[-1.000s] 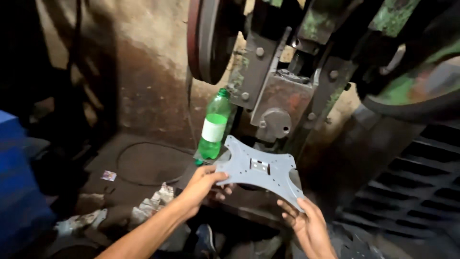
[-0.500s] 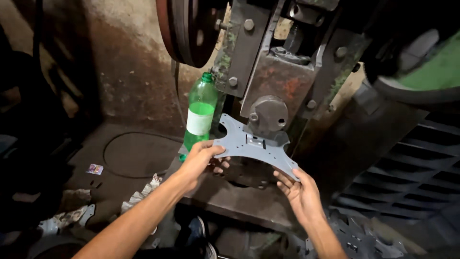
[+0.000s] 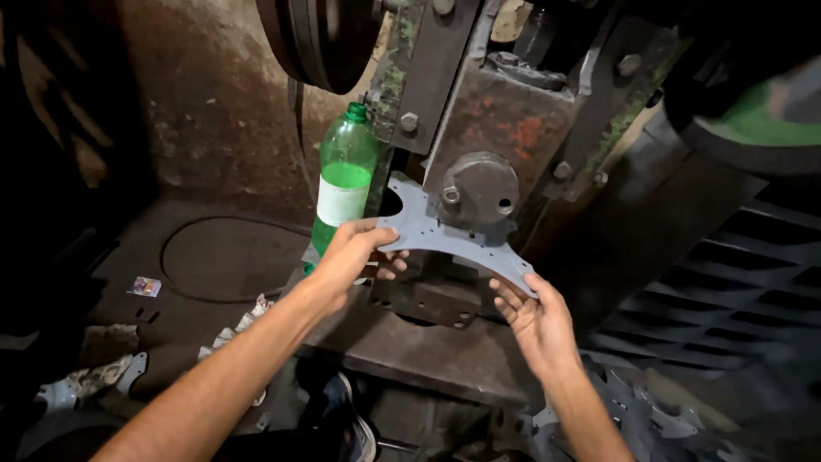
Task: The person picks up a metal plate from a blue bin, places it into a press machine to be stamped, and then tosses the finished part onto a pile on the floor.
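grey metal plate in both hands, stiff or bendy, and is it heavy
The grey metal plate probably stays stiff: held only at two corners by the left hand and right hand, it shows no sag. Thin and cut out, so likely fairly light. Its edges may be sharp.

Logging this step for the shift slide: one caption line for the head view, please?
Both hands, left and right, hold a grey metal plate at a rusty press, green bottle beside it.
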